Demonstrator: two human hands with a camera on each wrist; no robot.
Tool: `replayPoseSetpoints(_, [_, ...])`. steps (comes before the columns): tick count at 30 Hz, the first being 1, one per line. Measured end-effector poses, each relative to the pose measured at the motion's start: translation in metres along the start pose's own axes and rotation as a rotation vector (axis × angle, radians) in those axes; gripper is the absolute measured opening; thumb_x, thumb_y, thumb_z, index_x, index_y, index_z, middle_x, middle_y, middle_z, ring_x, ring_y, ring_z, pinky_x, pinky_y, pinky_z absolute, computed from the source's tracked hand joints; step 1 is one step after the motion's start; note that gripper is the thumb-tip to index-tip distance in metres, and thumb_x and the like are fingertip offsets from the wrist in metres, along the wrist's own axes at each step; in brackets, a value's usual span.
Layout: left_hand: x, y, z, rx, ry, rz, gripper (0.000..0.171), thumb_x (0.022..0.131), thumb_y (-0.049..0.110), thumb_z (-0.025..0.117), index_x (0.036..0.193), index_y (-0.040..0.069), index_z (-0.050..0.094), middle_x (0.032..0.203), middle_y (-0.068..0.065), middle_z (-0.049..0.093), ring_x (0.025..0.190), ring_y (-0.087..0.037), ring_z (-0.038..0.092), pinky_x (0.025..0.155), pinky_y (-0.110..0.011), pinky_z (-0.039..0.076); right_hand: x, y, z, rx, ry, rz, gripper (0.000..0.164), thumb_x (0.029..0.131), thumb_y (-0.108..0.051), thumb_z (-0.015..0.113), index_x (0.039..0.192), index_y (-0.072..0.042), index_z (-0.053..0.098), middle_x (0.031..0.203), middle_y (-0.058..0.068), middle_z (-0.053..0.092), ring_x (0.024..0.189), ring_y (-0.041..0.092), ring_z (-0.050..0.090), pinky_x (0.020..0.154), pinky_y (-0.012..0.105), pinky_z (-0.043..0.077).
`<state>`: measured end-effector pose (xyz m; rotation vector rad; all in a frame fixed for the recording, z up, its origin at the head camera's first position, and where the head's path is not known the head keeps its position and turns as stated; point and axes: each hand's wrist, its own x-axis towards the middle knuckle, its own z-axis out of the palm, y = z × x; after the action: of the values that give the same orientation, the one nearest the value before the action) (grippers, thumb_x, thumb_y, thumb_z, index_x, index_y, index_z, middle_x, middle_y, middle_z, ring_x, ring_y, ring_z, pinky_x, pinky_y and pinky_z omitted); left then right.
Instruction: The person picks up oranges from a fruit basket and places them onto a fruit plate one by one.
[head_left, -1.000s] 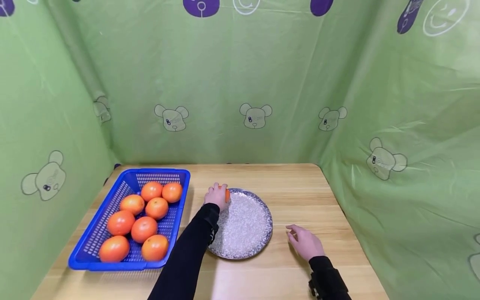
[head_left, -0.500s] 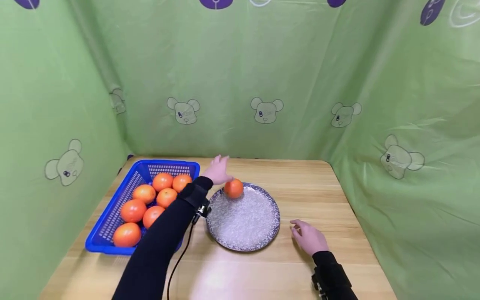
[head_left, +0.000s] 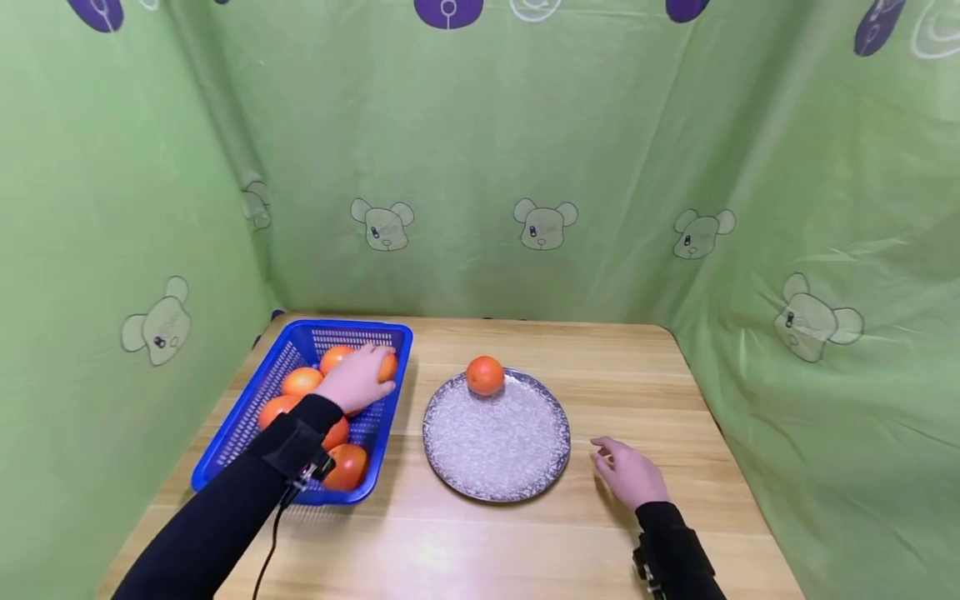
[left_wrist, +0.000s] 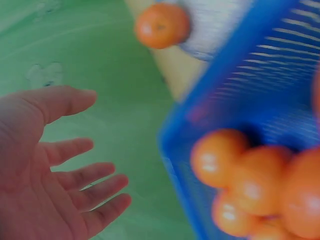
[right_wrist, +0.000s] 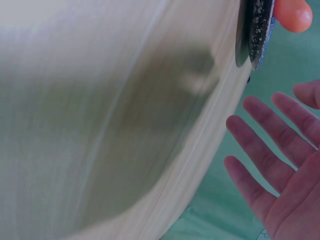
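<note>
Head view: I am seeing the left hand (head_left: 356,379) hovering over the blue perforated plastic basket (head_left: 391,417), where round orange fruits (head_left: 303,381) are lying, while one round orange-red fruit (head_left: 485,376) is sitting near the far rim of the speckled grey round plate (head_left: 495,446) and the right hand (head_left: 630,475) is hanging beside that plate, above the pale wooden table (head_left: 600,350). Left wrist view: I am finding the left fingers standing apart, gripping nothing, the basket lying to one side. Right wrist view: I am watching the right fingers standing loosely apart, likewise holding nothing, near the plate's edge.
</note>
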<state>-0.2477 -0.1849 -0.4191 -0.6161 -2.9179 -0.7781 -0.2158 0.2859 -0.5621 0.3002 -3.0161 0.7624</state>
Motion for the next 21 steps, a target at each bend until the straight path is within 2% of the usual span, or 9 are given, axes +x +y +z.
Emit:
replayPoseSetpoints(1, [0.005, -0.001, 0.003, 0.163, -0.043, -0.048, 0.049, 0.093, 0.015, 0.073, 0.134, -0.009, 0.06, 0.129, -0.033, 0.063, 0.119, -0.05, 0.063, 0.1, -0.06, 0.052, -0.001, 0.0, 0.0, 0.001, -0.002, 0.001, 0.03, 0.103, -0.017, 0.065, 0.128, -0.002, 0.071, 0.11, 0.015, 0.077, 0.098, 0.035, 0.075, 0.081, 0.053, 0.06])
replayPoseSetpoints(3, [-0.004, -0.011, 0.012, 0.182, -0.119, -0.076, 0.038, 0.091, 0.013, 0.076, 0.123, -0.006, 0.066, 0.118, -0.028, 0.068, 0.109, -0.044, 0.067, 0.092, -0.056, 0.057, -0.001, 0.001, 0.0, 0.001, -0.003, 0.005, 0.03, 0.103, -0.017, 0.065, 0.129, -0.002, 0.071, 0.11, 0.015, 0.077, 0.098, 0.035, 0.075, 0.081, 0.054, 0.06])
replayPoseSetpoints(4, [-0.007, -0.016, 0.016, 0.195, -0.148, -0.085, 0.032, 0.089, 0.012, 0.078, 0.115, -0.004, 0.067, 0.108, -0.023, 0.07, 0.098, -0.039, 0.069, 0.084, -0.052, 0.059, -0.002, 0.001, 0.0, 0.001, -0.003, 0.006, 0.03, 0.103, -0.017, 0.064, 0.129, -0.002, 0.071, 0.111, 0.015, 0.077, 0.098, 0.036, 0.075, 0.081, 0.054, 0.06])
replayPoseSetpoints(5, [-0.01, -0.019, 0.021, 0.218, -0.188, -0.102, 0.031, 0.088, 0.012, 0.079, 0.113, -0.002, 0.068, 0.104, -0.019, 0.071, 0.092, -0.034, 0.069, 0.079, -0.05, 0.059, -0.002, 0.001, 0.0, 0.003, -0.003, 0.007, 0.03, 0.104, -0.018, 0.064, 0.129, -0.002, 0.07, 0.111, 0.015, 0.077, 0.098, 0.036, 0.075, 0.081, 0.054, 0.06])
replayPoseSetpoints(9, [-0.022, -0.03, 0.039, 0.25, -0.32, -0.092, 0.025, 0.082, 0.011, 0.078, 0.103, 0.001, 0.068, 0.084, -0.009, 0.069, 0.076, -0.025, 0.065, 0.069, -0.042, 0.057, -0.003, 0.0, 0.001, 0.007, 0.003, 0.008, 0.031, 0.104, -0.017, 0.064, 0.13, -0.003, 0.071, 0.111, 0.015, 0.077, 0.097, 0.036, 0.075, 0.08, 0.054, 0.059])
replayPoseSetpoints(11, [-0.026, -0.032, 0.044, 0.252, -0.376, -0.101, 0.028, 0.079, 0.012, 0.079, 0.103, 0.001, 0.068, 0.079, -0.005, 0.068, 0.072, -0.021, 0.063, 0.067, -0.038, 0.055, -0.003, -0.001, 0.001, 0.009, 0.006, 0.005, 0.03, 0.104, -0.017, 0.064, 0.13, -0.003, 0.071, 0.111, 0.014, 0.077, 0.097, 0.036, 0.075, 0.079, 0.053, 0.059])
replayPoseSetpoints(15, [-0.031, -0.031, 0.049, 0.217, -0.477, -0.149, 0.021, 0.078, 0.011, 0.077, 0.095, 0.004, 0.067, 0.07, 0.002, 0.058, 0.066, -0.016, 0.055, 0.065, -0.03, 0.048, -0.003, -0.003, 0.002, 0.013, 0.008, -0.001, 0.03, 0.104, -0.016, 0.064, 0.13, -0.003, 0.071, 0.11, 0.014, 0.077, 0.096, 0.036, 0.075, 0.077, 0.054, 0.059])
replayPoseSetpoints(19, [-0.033, -0.023, 0.041, 0.22, -0.578, -0.197, 0.016, 0.081, 0.013, 0.075, 0.095, 0.009, 0.069, 0.079, 0.002, 0.06, 0.076, -0.016, 0.053, 0.073, -0.03, 0.048, -0.003, -0.006, 0.002, 0.018, 0.006, -0.005, 0.03, 0.103, -0.016, 0.064, 0.13, -0.002, 0.07, 0.11, 0.016, 0.077, 0.097, 0.037, 0.074, 0.078, 0.055, 0.059])
replayPoseSetpoints(21, [-0.039, -0.014, 0.032, 0.164, -0.614, -0.287, 0.015, 0.08, 0.01, 0.073, 0.094, 0.011, 0.069, 0.084, 0.0, 0.06, 0.08, -0.018, 0.054, 0.074, -0.03, 0.046, -0.003, -0.008, 0.001, 0.021, 0.005, -0.008, 0.03, 0.103, -0.016, 0.064, 0.129, -0.002, 0.07, 0.11, 0.016, 0.077, 0.097, 0.037, 0.074, 0.079, 0.055, 0.059])
